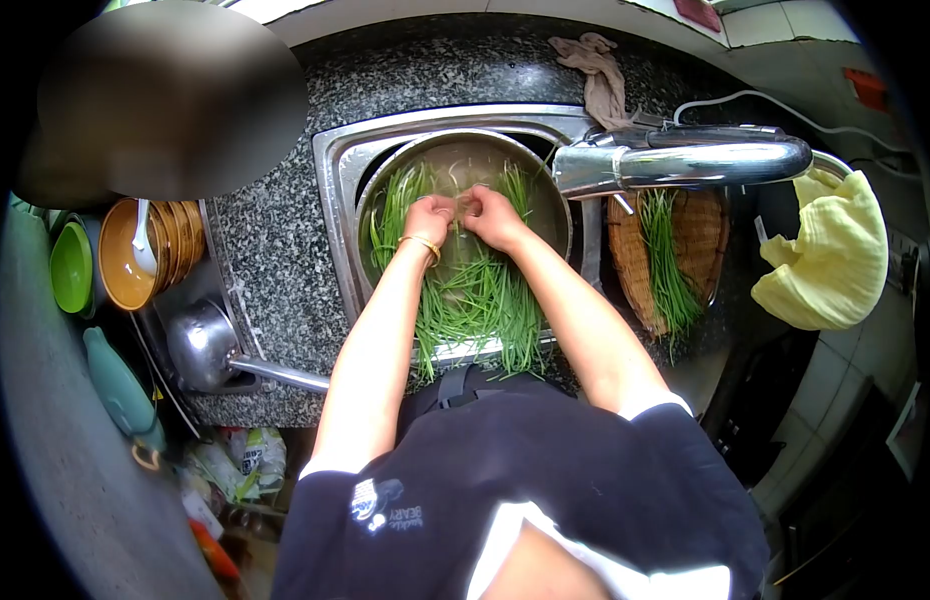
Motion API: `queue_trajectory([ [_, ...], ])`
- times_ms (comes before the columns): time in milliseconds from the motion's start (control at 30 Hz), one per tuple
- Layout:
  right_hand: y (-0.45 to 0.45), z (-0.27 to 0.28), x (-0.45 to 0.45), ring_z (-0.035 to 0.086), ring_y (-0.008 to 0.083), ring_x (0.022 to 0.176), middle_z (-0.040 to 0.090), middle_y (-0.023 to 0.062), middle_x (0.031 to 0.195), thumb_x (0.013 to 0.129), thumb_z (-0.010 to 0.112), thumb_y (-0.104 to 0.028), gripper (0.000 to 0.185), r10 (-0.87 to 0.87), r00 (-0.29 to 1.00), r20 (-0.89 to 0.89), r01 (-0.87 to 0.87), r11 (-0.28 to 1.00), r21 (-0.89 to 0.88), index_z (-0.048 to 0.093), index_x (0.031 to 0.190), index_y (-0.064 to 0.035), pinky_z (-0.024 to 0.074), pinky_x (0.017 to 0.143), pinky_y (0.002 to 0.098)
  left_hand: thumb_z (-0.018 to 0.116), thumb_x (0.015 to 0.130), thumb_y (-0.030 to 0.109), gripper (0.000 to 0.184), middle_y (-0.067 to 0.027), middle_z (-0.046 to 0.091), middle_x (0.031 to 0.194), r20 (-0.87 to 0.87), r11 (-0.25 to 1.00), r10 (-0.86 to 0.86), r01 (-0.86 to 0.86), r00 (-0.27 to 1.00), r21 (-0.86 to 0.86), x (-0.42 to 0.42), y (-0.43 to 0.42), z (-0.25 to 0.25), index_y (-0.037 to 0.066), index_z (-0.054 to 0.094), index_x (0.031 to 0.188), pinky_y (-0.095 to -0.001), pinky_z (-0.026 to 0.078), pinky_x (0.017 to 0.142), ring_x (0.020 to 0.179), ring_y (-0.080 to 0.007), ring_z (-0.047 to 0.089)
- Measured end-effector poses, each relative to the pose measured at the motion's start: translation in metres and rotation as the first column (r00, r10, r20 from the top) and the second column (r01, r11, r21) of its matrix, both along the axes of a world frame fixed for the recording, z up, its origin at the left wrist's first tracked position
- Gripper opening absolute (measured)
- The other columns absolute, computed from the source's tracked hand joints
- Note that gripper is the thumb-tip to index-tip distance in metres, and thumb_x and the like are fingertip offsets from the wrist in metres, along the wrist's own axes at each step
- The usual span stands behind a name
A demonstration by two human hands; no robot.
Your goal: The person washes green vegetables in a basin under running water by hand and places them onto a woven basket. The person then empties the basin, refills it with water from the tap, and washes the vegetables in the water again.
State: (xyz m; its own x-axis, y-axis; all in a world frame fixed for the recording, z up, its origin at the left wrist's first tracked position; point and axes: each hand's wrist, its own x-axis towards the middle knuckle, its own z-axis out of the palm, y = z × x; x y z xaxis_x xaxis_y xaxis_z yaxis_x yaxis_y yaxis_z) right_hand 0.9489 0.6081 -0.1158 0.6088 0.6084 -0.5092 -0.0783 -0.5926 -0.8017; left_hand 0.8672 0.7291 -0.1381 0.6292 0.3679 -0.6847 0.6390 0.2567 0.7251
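A round metal basin (565,225) of water sits in the steel sink (330,160). Long green chives (475,295) lie in it, and many hang over its near rim toward my body. My left hand (428,220), with a bracelet at the wrist, is closed in a pinch above the water. Close beside it, my right hand (492,217) is pinched too. Pale thin stem ends show between the fingertips, and the green leaves trail below the hands. How many stems each hand grips is hidden.
A chrome faucet (685,162) reaches over the sink's right side. Right of the sink, a woven basket (630,255) holds more chives. A yellow cloth (835,255) hangs farther right. Brown bowls (125,255) and a metal ladle-like pot (200,345) stand left; a rag (595,75) lies behind.
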Motion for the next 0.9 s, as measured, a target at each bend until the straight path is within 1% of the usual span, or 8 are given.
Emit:
queue_trajectory([
  [133, -0.001, -0.002, 0.002, 0.057, 0.0123, 0.073, 0.061, 0.0051, 0.079, 0.071, 0.060, -0.002, 0.029, -0.007, 0.999, -0.052, 0.006, 1.000, -0.007, 0.061, 0.100, 0.0025, 0.0471, 0.069, 0.0266, 0.054, 0.083, 0.000, 0.017, -0.0096, 0.064, 0.082, -0.003, 0.999, 0.002, -0.002, 1.000, -0.033, -0.004, 0.002, 0.002, -0.004, 0.060, 0.099, -0.0261, 0.047, 0.062, 0.069, -0.0144, 0.059],
  [200, -0.004, -0.005, 0.002, 0.057, 0.0122, 0.075, 0.062, 0.0053, 0.080, 0.072, 0.060, -0.002, 0.028, -0.018, 0.997, -0.080, 0.018, 1.000, 0.001, 0.061, 0.100, 0.0027, 0.0471, 0.071, 0.0264, 0.055, 0.079, 0.002, 0.020, -0.0047, 0.063, 0.079, 0.072, 0.995, 0.030, -0.022, 0.997, -0.100, -0.006, 0.004, 0.006, -0.001, 0.061, 0.098, -0.0226, 0.043, 0.056, 0.061, -0.0101, 0.053],
  [333, -0.006, -0.010, 0.002, 0.058, 0.0126, 0.077, 0.063, 0.0073, 0.083, 0.074, 0.056, -0.002, 0.025, -0.058, 0.992, -0.114, 0.063, 0.997, 0.037, 0.062, 0.099, 0.0023, 0.0468, 0.073, 0.0257, 0.055, 0.079, 0.002, 0.020, -0.0046, 0.064, 0.079, 0.025, 0.991, 0.015, -0.011, 1.000, -0.131, -0.009, 0.006, 0.011, 0.000, 0.061, 0.098, -0.0219, 0.042, 0.054, 0.060, -0.0094, 0.052],
  [633, -0.009, -0.013, -0.005, 0.057, 0.0116, 0.073, 0.064, 0.0057, 0.080, 0.080, 0.062, -0.009, 0.016, 0.025, 0.999, 0.025, -0.026, 0.998, 0.057, 0.063, 0.093, 0.0007, 0.0464, 0.069, 0.0261, 0.059, 0.086, 0.018, 0.016, -0.0032, 0.063, 0.074, 0.136, 0.982, -0.132, 0.111, 0.982, 0.151, -0.014, 0.001, -0.004, 0.003, 0.064, 0.089, -0.0245, 0.042, 0.057, 0.060, -0.0108, 0.053],
  [700, -0.008, -0.013, -0.005, 0.057, 0.0113, 0.071, 0.064, 0.0055, 0.078, 0.081, 0.063, -0.010, 0.015, 0.024, 0.999, 0.032, -0.025, 0.999, 0.042, 0.063, 0.092, 0.0005, 0.0462, 0.068, 0.0260, 0.062, 0.084, 0.021, 0.022, -0.0110, 0.063, 0.070, -0.004, 0.934, -0.232, 0.223, 0.973, 0.280, -0.013, 0.002, -0.002, 0.000, 0.064, 0.080, -0.0324, 0.046, 0.062, 0.064, -0.0198, 0.059],
  [800, -0.009, -0.014, -0.002, 0.056, 0.0112, 0.070, 0.063, 0.0048, 0.076, 0.081, 0.062, -0.008, 0.014, -0.006, 1.000, 0.007, 0.006, 0.997, 0.078, 0.063, 0.092, 0.0005, 0.0461, 0.068, 0.0258, 0.062, 0.084, 0.025, 0.026, -0.0129, 0.062, 0.068, 0.015, 0.911, -0.242, 0.222, 0.970, 0.348, -0.011, 0.000, 0.001, 0.000, 0.063, 0.076, -0.0356, 0.044, 0.061, 0.061, -0.0236, 0.056],
  [867, -0.010, -0.018, 0.000, 0.056, 0.0114, 0.071, 0.063, 0.0041, 0.077, 0.081, 0.063, -0.009, 0.015, -0.045, 0.966, -0.255, 0.072, 0.993, 0.099, 0.063, 0.092, 0.0006, 0.0462, 0.069, 0.0263, 0.062, 0.084, 0.025, 0.026, -0.0118, 0.061, 0.066, 0.052, 0.926, -0.214, 0.186, 0.975, 0.329, -0.011, -0.002, -0.002, 0.000, 0.063, 0.075, -0.0351, 0.043, 0.060, 0.059, -0.0215, 0.054],
  [900, -0.009, -0.015, 0.000, 0.056, 0.0114, 0.071, 0.063, 0.0041, 0.077, 0.081, 0.063, -0.009, 0.015, -0.045, 0.966, -0.254, 0.073, 0.993, 0.098, 0.063, 0.092, 0.0006, 0.0462, 0.069, 0.0263, 0.063, 0.084, 0.025, 0.027, -0.0108, 0.060, 0.065, 0.089, 0.939, -0.183, 0.148, 0.979, 0.310, -0.012, -0.002, -0.004, 0.000, 0.062, 0.074, -0.0346, 0.043, 0.059, 0.058, -0.0194, 0.053],
])
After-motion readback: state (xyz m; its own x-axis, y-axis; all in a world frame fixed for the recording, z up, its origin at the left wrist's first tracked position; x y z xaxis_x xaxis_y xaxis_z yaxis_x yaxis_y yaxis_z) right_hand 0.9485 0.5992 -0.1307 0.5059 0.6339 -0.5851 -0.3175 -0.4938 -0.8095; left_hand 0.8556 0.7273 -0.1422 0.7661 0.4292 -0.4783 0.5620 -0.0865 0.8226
